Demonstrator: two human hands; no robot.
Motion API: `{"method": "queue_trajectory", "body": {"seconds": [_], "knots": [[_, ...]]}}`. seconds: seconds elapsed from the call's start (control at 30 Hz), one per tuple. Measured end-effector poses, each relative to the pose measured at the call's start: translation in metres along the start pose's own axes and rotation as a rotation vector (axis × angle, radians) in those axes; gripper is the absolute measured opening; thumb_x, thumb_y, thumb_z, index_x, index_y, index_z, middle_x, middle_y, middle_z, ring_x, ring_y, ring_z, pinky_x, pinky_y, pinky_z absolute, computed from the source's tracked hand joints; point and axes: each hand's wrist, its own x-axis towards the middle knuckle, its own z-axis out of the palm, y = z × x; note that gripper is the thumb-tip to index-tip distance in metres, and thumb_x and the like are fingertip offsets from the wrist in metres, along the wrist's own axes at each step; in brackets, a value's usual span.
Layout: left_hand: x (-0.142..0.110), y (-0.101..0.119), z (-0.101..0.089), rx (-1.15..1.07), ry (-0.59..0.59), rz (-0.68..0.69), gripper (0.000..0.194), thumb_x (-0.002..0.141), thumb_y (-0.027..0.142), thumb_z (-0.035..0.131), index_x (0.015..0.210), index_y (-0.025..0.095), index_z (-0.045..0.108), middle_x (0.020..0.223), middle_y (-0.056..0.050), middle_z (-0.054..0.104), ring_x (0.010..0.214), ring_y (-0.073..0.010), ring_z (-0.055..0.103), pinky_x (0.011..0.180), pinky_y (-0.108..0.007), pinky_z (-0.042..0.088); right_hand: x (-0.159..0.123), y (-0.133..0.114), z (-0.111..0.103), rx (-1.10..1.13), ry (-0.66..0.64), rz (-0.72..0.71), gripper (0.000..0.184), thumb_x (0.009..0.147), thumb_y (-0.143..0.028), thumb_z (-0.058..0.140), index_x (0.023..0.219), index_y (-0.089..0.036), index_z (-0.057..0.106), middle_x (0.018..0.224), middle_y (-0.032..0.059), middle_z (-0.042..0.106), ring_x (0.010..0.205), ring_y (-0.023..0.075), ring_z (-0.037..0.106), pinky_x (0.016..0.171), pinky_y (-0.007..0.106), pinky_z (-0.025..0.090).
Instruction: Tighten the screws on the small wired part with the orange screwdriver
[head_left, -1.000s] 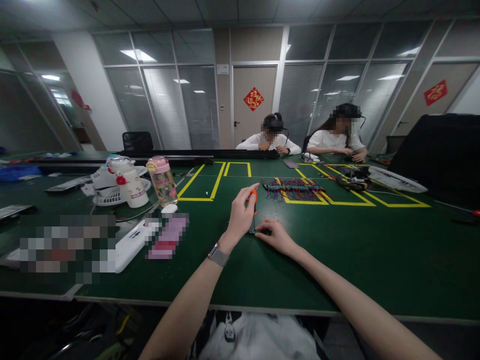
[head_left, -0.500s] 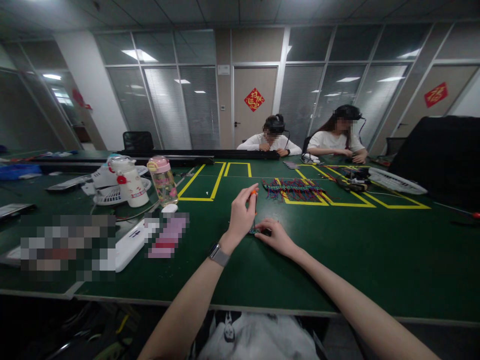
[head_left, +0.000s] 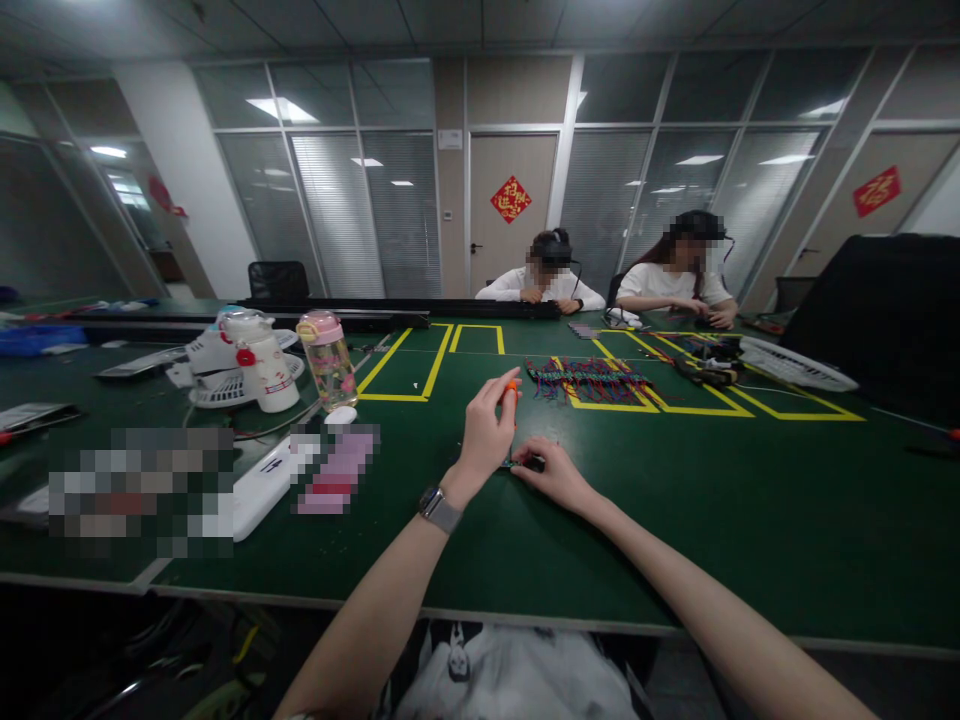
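Note:
My left hand (head_left: pixel 486 432), with a watch on its wrist, is closed around an orange-handled screwdriver (head_left: pixel 511 390) held upright, tip down. The tip meets a small dark part (head_left: pixel 531 464) lying on the green table (head_left: pixel 675 520). My right hand (head_left: pixel 551 472) rests on the table with its fingers pinched on that small part, steadying it. Most of the part is hidden by my fingers.
A bundle of coloured wires (head_left: pixel 589 380) lies beyond my hands inside yellow tape boxes. At left stand a pink-capped bottle (head_left: pixel 328 360), a white jug (head_left: pixel 259 360) and a white flat device (head_left: pixel 262 485). Two people (head_left: pixel 544 280) sit at the far side. A keyboard-like panel (head_left: pixel 795 365) lies at right.
My hands stay on the screwdriver and the small part with hardly any shift. The view has drifted slightly.

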Motion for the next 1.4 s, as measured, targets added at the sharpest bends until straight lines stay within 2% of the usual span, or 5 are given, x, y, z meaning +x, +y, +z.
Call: {"method": "queue_trajectory", "body": {"seconds": [0.23, 0.57, 0.83, 1.13, 1.4], "knots": [[0.002, 0.003, -0.001, 0.02, 0.075, -0.042, 0.015, 0.086, 0.023, 0.058, 0.097, 0.02, 0.068, 0.091, -0.004, 0.059, 0.083, -0.0141, 0.059, 0.073, -0.024, 0.049, 0.0, 0.002, 0.001, 0.011, 0.004, -0.008, 0.007, 0.076, -0.02, 0.066, 0.083, -0.017, 0.066, 0.08, 0.0033, 0.063, 0.078, 0.0177, 0.056, 0.071, 0.03, 0.044], [0.005, -0.009, 0.001, -0.353, 0.05, -0.232, 0.028, 0.091, 0.021, 0.048, 0.115, 0.017, 0.062, 0.112, -0.01, 0.066, 0.099, -0.018, 0.065, 0.086, -0.03, 0.051, -0.001, -0.001, -0.001, 0.004, 0.0, 0.004, 0.008, 0.076, -0.02, 0.067, 0.083, -0.017, 0.066, 0.081, 0.0036, 0.063, 0.079, 0.0184, 0.057, 0.071, 0.03, 0.044], [0.004, -0.002, -0.004, -0.065, 0.102, -0.124, 0.017, 0.082, 0.026, 0.064, 0.097, 0.02, 0.07, 0.091, -0.004, 0.057, 0.085, -0.0147, 0.06, 0.071, -0.024, 0.051, 0.0, 0.001, 0.0, 0.02, 0.006, -0.006, 0.008, 0.075, -0.019, 0.067, 0.083, -0.017, 0.067, 0.081, 0.0035, 0.063, 0.078, 0.018, 0.057, 0.071, 0.031, 0.044], [0.007, -0.008, 0.0, -0.366, 0.0, -0.262, 0.033, 0.093, 0.02, 0.042, 0.122, 0.019, 0.058, 0.124, -0.01, 0.061, 0.104, -0.0186, 0.063, 0.088, -0.032, 0.05, 0.0, 0.002, 0.0, 0.013, 0.009, -0.016, 0.008, 0.076, -0.021, 0.067, 0.083, -0.018, 0.066, 0.081, 0.0033, 0.064, 0.077, 0.0178, 0.057, 0.071, 0.03, 0.044], [0.008, -0.011, -0.005, -0.238, 0.082, -0.233, 0.02, 0.08, 0.022, 0.065, 0.099, 0.019, 0.069, 0.097, -0.006, 0.063, 0.083, -0.0146, 0.064, 0.073, -0.026, 0.053, 0.001, 0.007, 0.002, 0.002, 0.004, -0.017, 0.007, 0.076, -0.022, 0.067, 0.083, -0.018, 0.066, 0.082, 0.0031, 0.065, 0.079, 0.0182, 0.058, 0.072, 0.031, 0.043]]}}
